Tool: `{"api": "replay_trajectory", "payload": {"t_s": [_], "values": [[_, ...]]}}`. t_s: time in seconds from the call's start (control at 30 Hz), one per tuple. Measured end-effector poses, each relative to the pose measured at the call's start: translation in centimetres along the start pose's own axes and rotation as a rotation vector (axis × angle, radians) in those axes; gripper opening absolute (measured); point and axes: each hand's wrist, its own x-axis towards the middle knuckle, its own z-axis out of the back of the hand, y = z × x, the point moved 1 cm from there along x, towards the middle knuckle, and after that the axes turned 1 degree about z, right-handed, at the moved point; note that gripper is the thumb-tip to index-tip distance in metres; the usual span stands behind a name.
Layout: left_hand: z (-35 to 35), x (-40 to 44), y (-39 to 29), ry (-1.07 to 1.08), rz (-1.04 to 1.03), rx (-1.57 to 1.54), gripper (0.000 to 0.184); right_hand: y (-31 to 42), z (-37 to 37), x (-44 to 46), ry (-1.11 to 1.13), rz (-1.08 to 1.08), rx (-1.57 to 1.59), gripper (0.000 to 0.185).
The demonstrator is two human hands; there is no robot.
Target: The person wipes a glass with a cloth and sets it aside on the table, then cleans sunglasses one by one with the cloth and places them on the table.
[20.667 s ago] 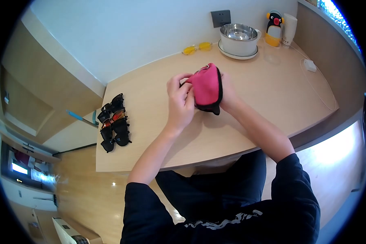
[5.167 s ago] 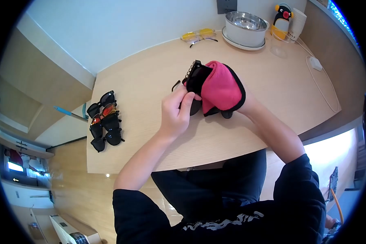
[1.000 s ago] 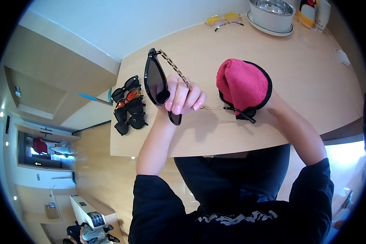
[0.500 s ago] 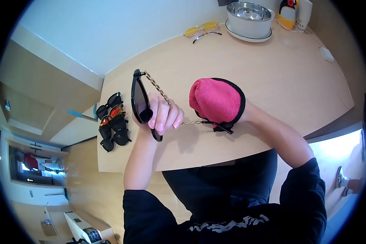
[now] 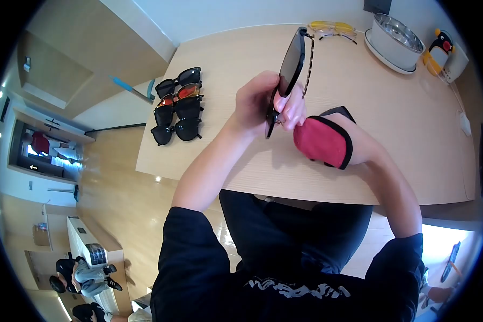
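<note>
My left hand (image 5: 249, 99) is closed around a pair of black sunglasses (image 5: 293, 61), held up on edge above the table with a dark lens rising past the fingers. One temple, partly a metal chain (image 5: 309, 70), hangs beside the lens. My right hand (image 5: 362, 145) is inside a pinkish-red cloth mitt (image 5: 322, 142) with black trim. The mitt's left side is close to my left fingertips, low over the table; whether they touch, I cannot tell. Cloth hides the right fingers.
Several sunglasses (image 5: 180, 104) lie in a column at the table's left. Yellow-lensed glasses (image 5: 331, 26), a steel-lined bowl (image 5: 396, 44) on a plate and a penguin figure (image 5: 440, 51) stand along the back. A seated person (image 5: 86, 276) is far off at lower left.
My left hand has lifted the sunglasses and turned them. The mitted right hand has moved closer to it, and the view has shifted. The chained temple no longer shows below the mitt.
</note>
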Motion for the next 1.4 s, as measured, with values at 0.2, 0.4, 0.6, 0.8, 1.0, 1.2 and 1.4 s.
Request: {"api": "replay_trajectory", "payload": {"t_s": [0.2,0.4,0.6,0.8,1.0,1.2,1.4], "values": [[0.8,0.2,-0.5,0.114,-0.180,-0.072,0.041,2.1,0.8,-0.3,0.119,-0.222,0.314,0.021],[0.7,-0.2,-3.6,0.248,-0.178,-0.135,0.026,0.2,0.7,-1.1,0.000,-0.267,0.575,0.015],[0.3,0.2,-3.7,0.242,-0.175,-0.169,0.029,0.6,0.3,-0.5,0.108,-0.046,0.441,0.008],[0.4,0.4,-3.1,0.248,-0.151,-0.122,0.027,2.0,-0.3,0.2,0.016,-0.165,0.377,0.020],[-0.7,1.3,0.2,0.171,-0.043,-0.128,0.017,1.3,-1.6,0.2,-0.071,-0.474,0.780,0.018],[-0.7,2.1,1.5,0.290,0.012,-0.138,0.014,0.7,-2.6,-0.3,-0.161,-0.512,0.880,0.007],[-0.4,1.3,-0.4,0.258,-0.088,-0.209,0.021,0.1,-1.1,-0.7,0.061,-0.366,0.628,0.003]]}}
